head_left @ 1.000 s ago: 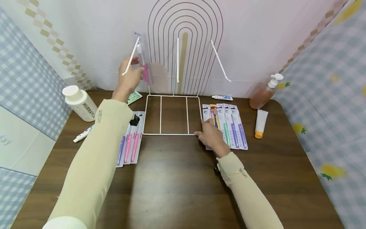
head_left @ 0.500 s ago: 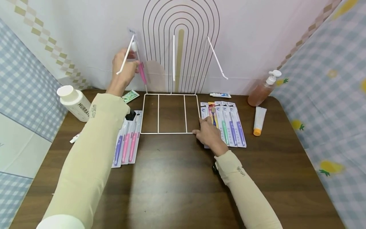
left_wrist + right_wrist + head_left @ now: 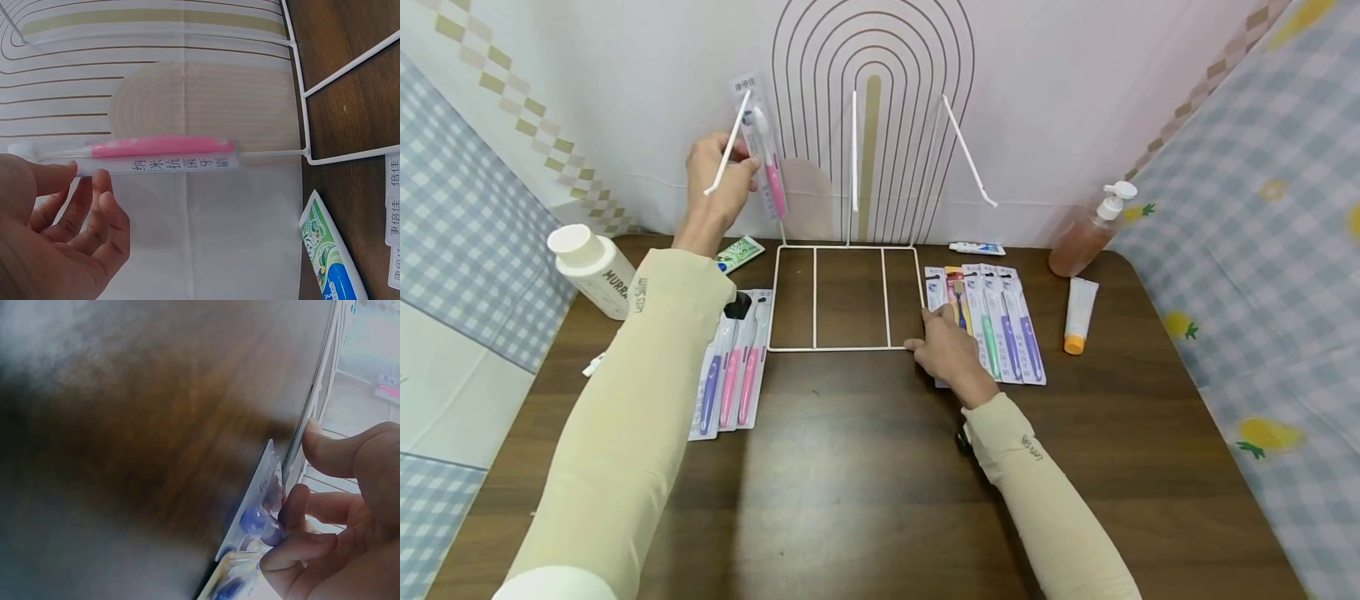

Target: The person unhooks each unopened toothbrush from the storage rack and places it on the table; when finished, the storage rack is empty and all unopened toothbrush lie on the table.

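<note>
Up, left hand (image 3: 715, 179) pinching toothbrush pack (image 3: 765, 158)

The wire rack (image 3: 847, 298) stood at the back middle of the table (image 3: 865, 483), against the wall. My left hand (image 3: 713, 190) was up at its left prong, with a packaged toothbrush (image 3: 763, 154) beside it. My right hand (image 3: 946, 352) rested at the rack's front right corner, touching the row of toothbrush packs (image 3: 1000, 325) lying to its right.
</note>
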`<action>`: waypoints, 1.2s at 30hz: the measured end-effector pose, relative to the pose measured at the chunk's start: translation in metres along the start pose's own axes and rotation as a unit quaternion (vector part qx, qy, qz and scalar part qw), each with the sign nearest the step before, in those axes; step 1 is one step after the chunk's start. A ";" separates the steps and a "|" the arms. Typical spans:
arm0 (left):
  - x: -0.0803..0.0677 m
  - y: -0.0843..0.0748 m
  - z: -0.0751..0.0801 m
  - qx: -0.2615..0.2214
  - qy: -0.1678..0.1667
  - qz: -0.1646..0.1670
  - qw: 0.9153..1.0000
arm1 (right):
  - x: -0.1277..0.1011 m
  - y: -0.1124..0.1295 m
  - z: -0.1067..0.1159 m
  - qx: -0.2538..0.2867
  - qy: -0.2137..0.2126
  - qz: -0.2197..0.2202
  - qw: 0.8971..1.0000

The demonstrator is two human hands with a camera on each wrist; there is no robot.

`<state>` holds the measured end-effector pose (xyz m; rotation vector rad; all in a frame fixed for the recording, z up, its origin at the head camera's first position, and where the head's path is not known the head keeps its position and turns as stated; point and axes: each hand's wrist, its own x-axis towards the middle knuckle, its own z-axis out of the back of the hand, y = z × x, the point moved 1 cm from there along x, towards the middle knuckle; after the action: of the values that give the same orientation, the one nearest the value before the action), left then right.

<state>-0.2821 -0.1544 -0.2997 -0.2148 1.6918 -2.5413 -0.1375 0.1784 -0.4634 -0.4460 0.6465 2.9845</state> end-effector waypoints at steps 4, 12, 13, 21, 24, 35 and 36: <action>-0.002 0.005 0.004 -0.004 -0.011 -0.012 1.000 | 0.004 -0.001 -0.003 -0.002 -0.004 0.006 1.000; -0.011 0.004 0.005 -0.047 -0.006 -0.021 0.999 | 0.004 0.007 -0.002 0.012 -0.001 0.009 1.000; -0.013 0.004 0.005 -0.046 -0.002 -0.023 0.999 | 0.008 0.004 -0.005 0.011 -0.002 0.011 1.000; -0.044 0.017 -0.003 0.014 0.036 -0.017 0.999 | 0.016 -0.002 -0.011 0.010 0.001 0.011 1.000; -0.056 0.030 -0.004 0.012 0.039 -0.015 0.999 | 0.015 0.002 -0.006 0.011 0.002 0.014 1.000; -0.110 0.094 0.026 0.037 0.030 0.044 0.998 | 0.009 0.010 0.003 0.011 0.008 0.017 1.000; -0.112 0.107 0.031 0.036 0.030 0.055 0.997 | 0.013 0.007 0.001 0.015 0.006 0.019 1.000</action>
<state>-0.1678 -0.2073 -0.3943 -0.0407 1.5808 -2.5466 -0.1512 0.1722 -0.4639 -0.4565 0.7070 3.0048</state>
